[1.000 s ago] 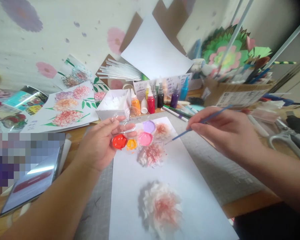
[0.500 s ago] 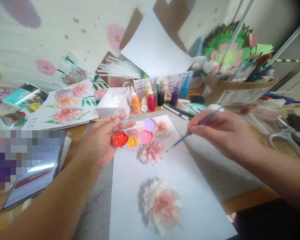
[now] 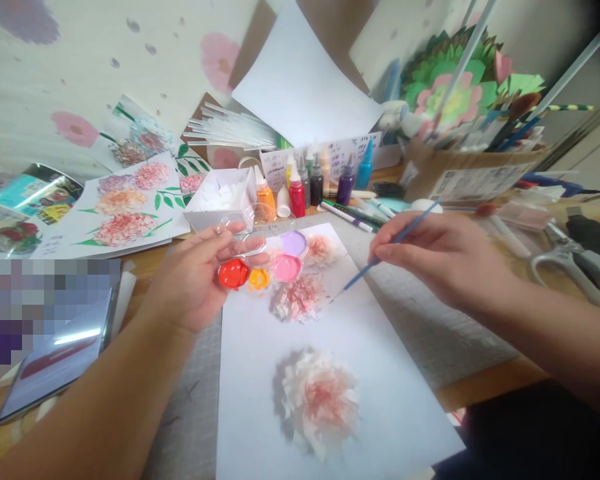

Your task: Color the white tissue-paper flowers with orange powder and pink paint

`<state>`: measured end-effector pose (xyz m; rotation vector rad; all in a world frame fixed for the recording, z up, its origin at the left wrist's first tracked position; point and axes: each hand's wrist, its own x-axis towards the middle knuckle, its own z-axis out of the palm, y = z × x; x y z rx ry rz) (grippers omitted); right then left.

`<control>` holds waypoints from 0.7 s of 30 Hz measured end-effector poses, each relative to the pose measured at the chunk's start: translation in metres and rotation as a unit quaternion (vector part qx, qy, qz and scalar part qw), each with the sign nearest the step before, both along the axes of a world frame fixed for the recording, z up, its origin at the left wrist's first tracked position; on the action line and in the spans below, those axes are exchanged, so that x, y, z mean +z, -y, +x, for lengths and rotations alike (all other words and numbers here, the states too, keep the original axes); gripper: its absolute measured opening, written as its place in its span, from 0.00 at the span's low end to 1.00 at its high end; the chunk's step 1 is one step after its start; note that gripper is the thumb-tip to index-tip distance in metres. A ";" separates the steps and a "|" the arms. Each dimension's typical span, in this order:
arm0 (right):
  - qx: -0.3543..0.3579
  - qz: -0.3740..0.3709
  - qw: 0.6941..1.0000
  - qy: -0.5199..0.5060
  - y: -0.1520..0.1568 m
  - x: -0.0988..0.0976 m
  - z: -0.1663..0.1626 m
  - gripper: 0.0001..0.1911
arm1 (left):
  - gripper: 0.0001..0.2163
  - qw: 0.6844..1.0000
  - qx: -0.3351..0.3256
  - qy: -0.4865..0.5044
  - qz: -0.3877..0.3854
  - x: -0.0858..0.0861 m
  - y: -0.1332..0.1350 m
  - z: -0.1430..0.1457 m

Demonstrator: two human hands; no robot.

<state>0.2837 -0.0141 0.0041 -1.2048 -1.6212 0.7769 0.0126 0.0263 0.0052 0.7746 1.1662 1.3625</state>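
My left hand [image 3: 195, 267] grips a clear flower-shaped paint palette [image 3: 271, 279] by its left side. Red, yellow-orange, pink and lilac paint fill some of its wells. In my right hand [image 3: 415, 250] is a thin blue paintbrush [image 3: 365, 270], pinched between thumb and fingers and slanting down to the left. Its tip hovers just right of the middle paper flower [image 3: 301, 298], whose petals are tinged red. A larger white paper flower with a pinkish centre [image 3: 325, 400] lies nearer me. Behind the palette sits a small pinkish flower [image 3: 320, 250]. All three rest on a white sheet [image 3: 380, 393].
Paint bottles [image 3: 297, 195] and a white box [image 3: 220, 200] line the back. Flower pictures [image 3: 130, 207] and a tablet [image 3: 60, 360] are on the left. Scissors [image 3: 570, 260] and a cardboard box of brushes [image 3: 485, 177] stand right. A grey cutting mat [image 3: 180, 427] lies underneath.
The whole view has shifted slightly, so everything sits a little further left and up. Both hands keep their hold on palette and paintbrush, and the brush tip stays beside the middle flower.
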 end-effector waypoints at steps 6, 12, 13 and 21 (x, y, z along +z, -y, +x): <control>0.004 0.004 1.000 0.001 0.001 -0.001 -0.003 0.05 | 0.04 1.000 -0.019 -0.006 0.009 0.002 -0.001 0.000; 0.028 0.007 0.999 -0.018 0.003 0.001 -0.006 0.04 | 0.06 1.000 -0.012 -0.021 0.010 0.000 -0.002 -0.002; 0.033 0.003 0.999 -0.019 0.003 0.003 -0.007 0.04 | 0.05 1.000 -0.010 -0.020 0.012 -0.001 -0.002 -0.003; 0.083 -0.054 0.988 -0.116 0.002 0.005 -0.008 0.03 | 0.05 1.000 -0.009 -0.017 0.011 -0.004 -0.004 -0.003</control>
